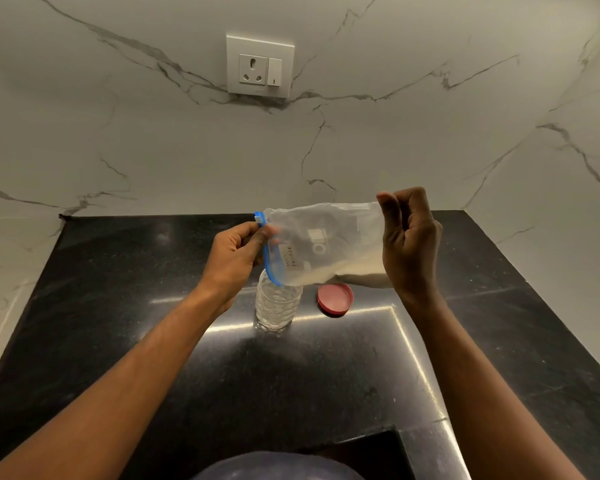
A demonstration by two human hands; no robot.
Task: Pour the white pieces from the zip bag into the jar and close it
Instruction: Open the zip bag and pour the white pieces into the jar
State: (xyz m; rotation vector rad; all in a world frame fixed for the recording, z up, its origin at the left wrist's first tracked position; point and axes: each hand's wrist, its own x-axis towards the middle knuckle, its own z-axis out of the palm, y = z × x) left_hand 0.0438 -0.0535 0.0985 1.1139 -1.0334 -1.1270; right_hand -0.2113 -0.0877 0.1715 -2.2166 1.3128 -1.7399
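A clear zip bag (326, 244) with a blue zip strip is held sideways above the black counter, white contents lying along its lower side. My left hand (234, 258) pinches the zip end, which points down-left over the mouth of a clear ribbed jar (278, 306). My right hand (409, 244) grips the bag's bottom end, raised a little higher. The jar stands upright and uncapped, and looks empty. Its red lid (335, 298) lies flat on the counter just right of the jar.
The black stone counter (291, 375) fills a corner between marble walls. A white socket and switch plate (260, 65) sits on the back wall. The counter's front edge has a notch near my body.
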